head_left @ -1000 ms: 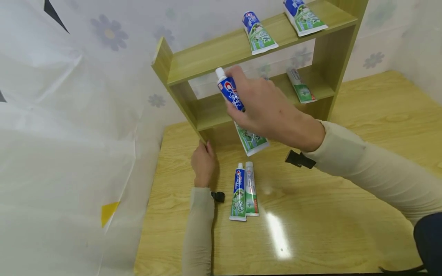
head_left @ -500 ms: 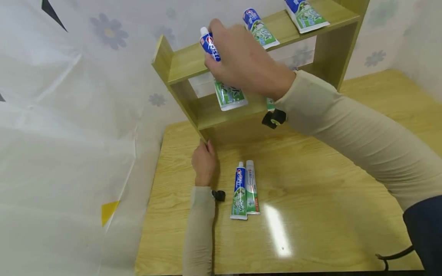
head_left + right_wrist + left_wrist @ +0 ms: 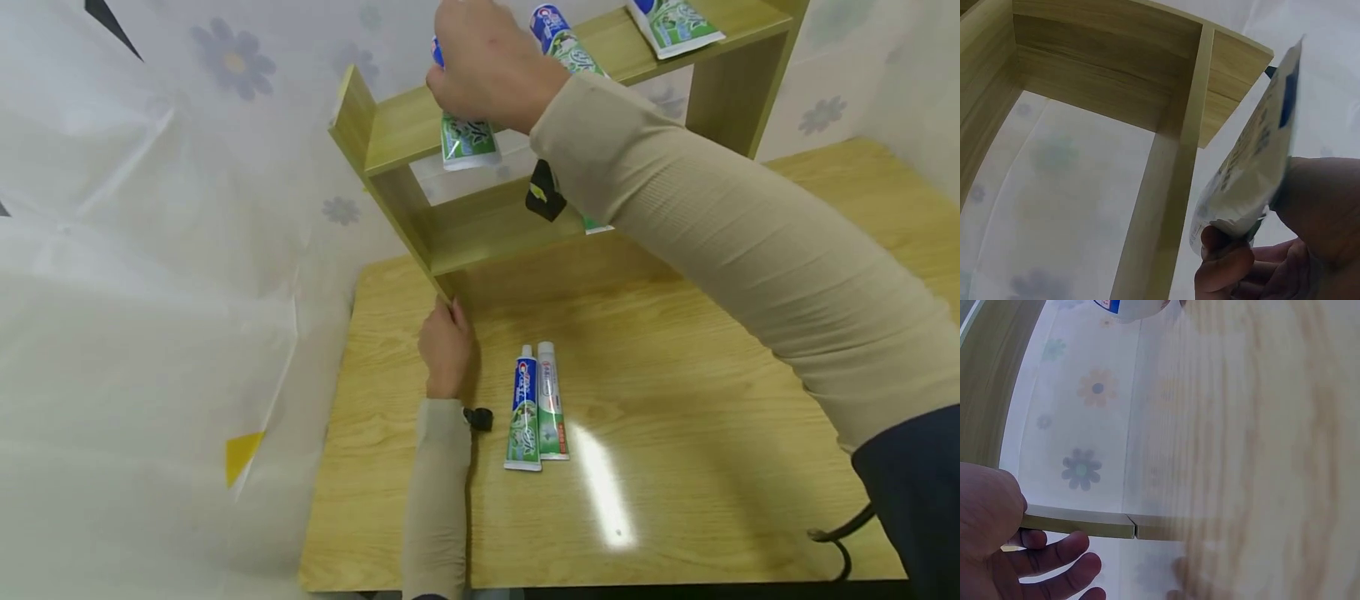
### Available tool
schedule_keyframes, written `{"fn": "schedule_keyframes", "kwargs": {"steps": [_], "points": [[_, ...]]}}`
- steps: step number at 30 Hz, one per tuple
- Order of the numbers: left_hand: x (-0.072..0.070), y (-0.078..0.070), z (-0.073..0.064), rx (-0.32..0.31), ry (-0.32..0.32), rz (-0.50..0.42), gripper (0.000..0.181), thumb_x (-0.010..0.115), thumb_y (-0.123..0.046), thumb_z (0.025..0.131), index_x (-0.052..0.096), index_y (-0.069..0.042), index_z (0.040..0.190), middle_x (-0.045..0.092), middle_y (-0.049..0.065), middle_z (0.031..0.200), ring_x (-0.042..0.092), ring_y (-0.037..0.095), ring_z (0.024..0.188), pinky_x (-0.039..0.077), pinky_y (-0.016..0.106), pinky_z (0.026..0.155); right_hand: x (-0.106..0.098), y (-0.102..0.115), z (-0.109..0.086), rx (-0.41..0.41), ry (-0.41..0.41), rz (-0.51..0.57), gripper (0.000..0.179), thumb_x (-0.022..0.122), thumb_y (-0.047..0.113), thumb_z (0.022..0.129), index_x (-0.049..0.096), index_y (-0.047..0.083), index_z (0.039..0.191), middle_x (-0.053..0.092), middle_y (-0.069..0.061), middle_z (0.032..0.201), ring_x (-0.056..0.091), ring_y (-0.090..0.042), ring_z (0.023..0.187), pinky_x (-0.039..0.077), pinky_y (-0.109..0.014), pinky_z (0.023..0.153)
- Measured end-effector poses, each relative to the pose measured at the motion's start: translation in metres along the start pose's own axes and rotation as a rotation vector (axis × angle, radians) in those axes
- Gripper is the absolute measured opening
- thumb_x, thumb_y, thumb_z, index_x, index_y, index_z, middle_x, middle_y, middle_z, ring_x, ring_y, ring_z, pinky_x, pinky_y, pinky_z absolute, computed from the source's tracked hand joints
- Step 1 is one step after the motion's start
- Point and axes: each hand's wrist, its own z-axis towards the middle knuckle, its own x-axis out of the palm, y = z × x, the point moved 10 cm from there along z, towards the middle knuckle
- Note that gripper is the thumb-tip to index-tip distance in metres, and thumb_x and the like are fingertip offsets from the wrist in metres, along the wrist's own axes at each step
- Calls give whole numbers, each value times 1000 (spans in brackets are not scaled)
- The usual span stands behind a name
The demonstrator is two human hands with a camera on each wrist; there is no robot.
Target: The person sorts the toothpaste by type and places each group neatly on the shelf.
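Observation:
My right hand (image 3: 495,62) grips a blue, white and green toothpaste tube (image 3: 468,143) by its middle, over the left part of the shelf's top board. In the right wrist view, the tube (image 3: 1250,150) stands tilted beside the shelf's upright, with curled fingers (image 3: 1225,272) around its lower part. My left hand (image 3: 446,346) holds the lower end of the left side panel of the wooden shelf (image 3: 401,129). In the left wrist view, the hand (image 3: 1016,544) has its fingers by the edge of a board.
On the top board lie two more toothpaste tubes, one in the middle (image 3: 558,37) and one at the right (image 3: 678,29). Another tube (image 3: 596,225) on the lower board is mostly hidden by the right sleeve. Two tubes, one blue-green (image 3: 522,408) and one white-green (image 3: 551,404), lie together on the table (image 3: 675,483).
My right hand has carried the toothpaste tube up and to the left, from in front of the shelf to above its top board. The left hand stays at the side panel.

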Motion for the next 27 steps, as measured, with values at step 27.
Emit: {"fn": "schedule_keyframes", "kwargs": {"steps": [27], "points": [[-31,-38,-17,-28,52,-10,43,44,-34,119,57,-7,89,66,17,70,67,38,60,53,57,55,19,-35,28,123,39,-20,59,40,38,113,50,0,158,64,-11,137,61,-17,96,55,-27,81]]}}
